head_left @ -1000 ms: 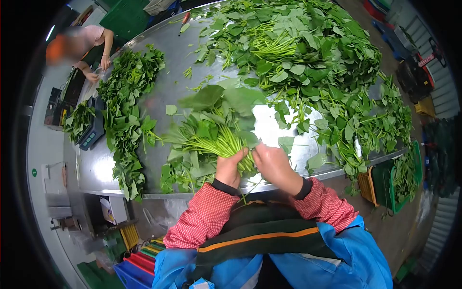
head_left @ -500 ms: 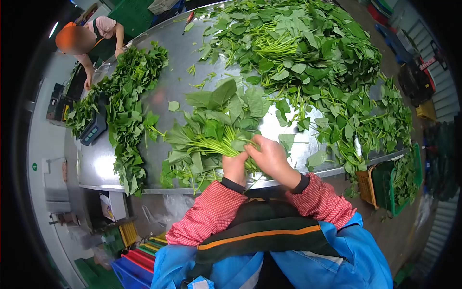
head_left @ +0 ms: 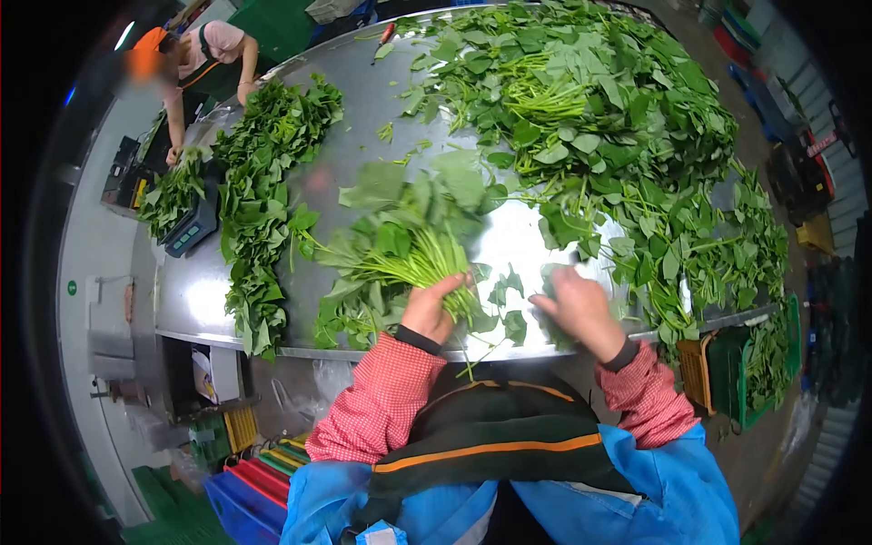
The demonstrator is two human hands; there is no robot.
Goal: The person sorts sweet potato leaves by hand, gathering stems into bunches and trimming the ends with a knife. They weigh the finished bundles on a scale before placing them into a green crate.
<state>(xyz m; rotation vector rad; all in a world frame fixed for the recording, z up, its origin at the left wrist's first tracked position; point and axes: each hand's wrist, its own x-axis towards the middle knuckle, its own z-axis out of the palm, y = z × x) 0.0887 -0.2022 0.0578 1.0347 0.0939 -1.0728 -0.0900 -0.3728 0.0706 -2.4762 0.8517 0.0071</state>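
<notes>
In the head view, my left hand (head_left: 431, 311) is closed around the stems of a bunch of leafy greens (head_left: 413, 259), its leaves fanning away from me over the metal table (head_left: 318, 204). To the right, my right hand (head_left: 579, 309) hovers above the shiny tabletop, apart from the bunch. Motion blurs its fingers, and I cannot make out whether a leaf is in them. A few loose leaves (head_left: 510, 309) are between the two hands, near the table's front edge.
A large heap of greens (head_left: 627, 109) covers the table's right side. Bunches in a row (head_left: 263, 200) lie on the left, beside a scale (head_left: 191, 227) bearing greens. A co-worker (head_left: 213, 54) stands at far left. A green crate (head_left: 772, 363) sits below right.
My right hand has left the bunch and moved right, while my left hand keeps hold of the stems. Loose leaves now show between the hands. The co-worker's hand is at the greens on the scale.
</notes>
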